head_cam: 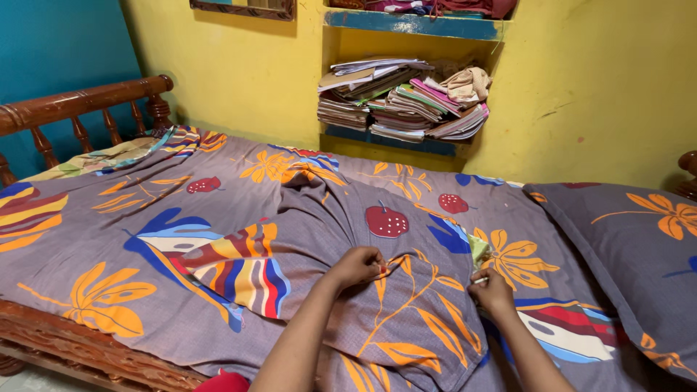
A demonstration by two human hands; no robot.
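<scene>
Yellow walls backed a wooden bed (87, 348), where a purple bedsheet (290, 218) with orange leaves lay rumpled across the mattress. Left hand (357, 266) was clenched on a bunched fold of the sheet; right hand (492, 292) pinched its edge (beside the matching pillow (639, 254)). Stacked books (399, 98) filled a wall niche.

Left hand (357, 266) fisted, right hand (492, 292) pinching, both arms extended

I can't see what my right hand (492, 292) pinches; cloth hides it. The pillow (639, 254) and frame (243, 7) run off the edges.
</scene>
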